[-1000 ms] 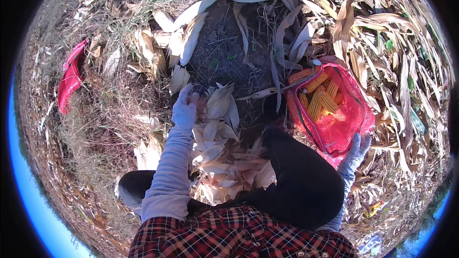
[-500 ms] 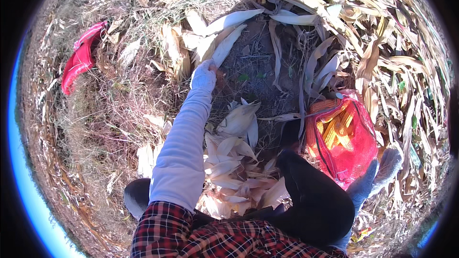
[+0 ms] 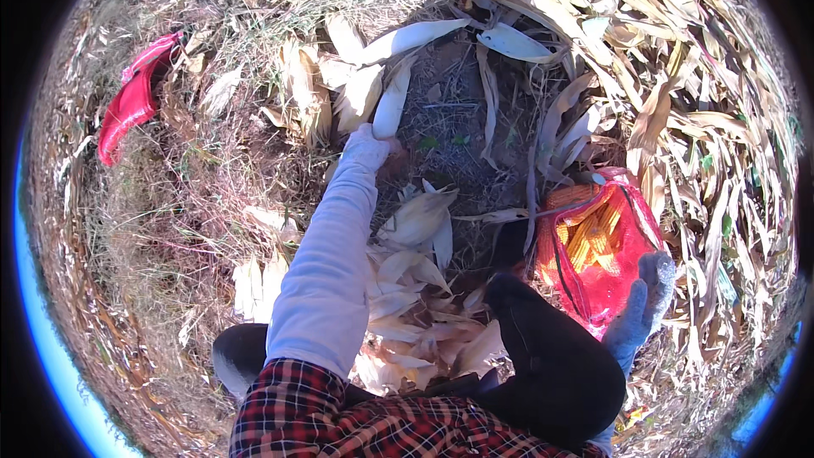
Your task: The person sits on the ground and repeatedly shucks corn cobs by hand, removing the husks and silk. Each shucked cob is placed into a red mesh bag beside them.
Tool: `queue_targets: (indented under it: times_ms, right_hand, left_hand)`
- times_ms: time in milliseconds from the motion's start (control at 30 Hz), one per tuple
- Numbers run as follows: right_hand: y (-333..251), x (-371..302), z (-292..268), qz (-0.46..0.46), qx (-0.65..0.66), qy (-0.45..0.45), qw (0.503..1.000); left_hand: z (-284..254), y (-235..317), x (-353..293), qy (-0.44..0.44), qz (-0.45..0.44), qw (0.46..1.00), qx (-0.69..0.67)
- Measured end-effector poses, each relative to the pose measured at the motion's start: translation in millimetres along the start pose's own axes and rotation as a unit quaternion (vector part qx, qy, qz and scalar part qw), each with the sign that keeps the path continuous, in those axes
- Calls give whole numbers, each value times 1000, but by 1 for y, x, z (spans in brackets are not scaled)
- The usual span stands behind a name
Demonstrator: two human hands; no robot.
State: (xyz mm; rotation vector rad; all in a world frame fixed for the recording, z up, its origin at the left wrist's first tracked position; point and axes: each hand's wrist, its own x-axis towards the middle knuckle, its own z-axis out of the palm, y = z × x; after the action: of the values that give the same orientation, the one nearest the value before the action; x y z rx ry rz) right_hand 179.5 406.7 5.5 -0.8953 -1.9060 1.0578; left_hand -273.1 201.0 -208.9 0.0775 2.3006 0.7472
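Reaching farther than before — left hand fingers touching unhusked cob; grip unclear.

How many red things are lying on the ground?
2. One red mesh bag holding yellow corn cobs sits beside the gloved right hand. One red piece lies far left in the dry grass. The husks may hide more.

husks: dry, papery, matt | red sack: woven plastic mesh | gloves on hands: knitted cloth, matt

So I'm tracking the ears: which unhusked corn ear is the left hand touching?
The pale upright ear at the left hand fingertips; other husked-over ears lie farther away.
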Motion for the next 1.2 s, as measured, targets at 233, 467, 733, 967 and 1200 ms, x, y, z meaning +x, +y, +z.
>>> queue_targets:
  times_ms: [233,467,733,967,1200]
  right_hand:
    - [-91,39,22,-61,-145,-224,962]
    - [-228,47,86,-245,-177,-436,848]
    - [-203,-22,202,-174,-97,-497,845]
    - [-182,-86,221,266,253,-541,757]
    - [-165,-103,246,192,142,-559,794]
  left_hand:
    - [15,-80,-164,-107,-17,898,-427]
    - [-22,-65,-304,-111,25,871,-478]
    - [-87,-26,-392,30,326,879,-347]
    - [-138,-70,-357,-59,258,926,-267]
    - [-140,-82,-316,-23,269,874,-404]
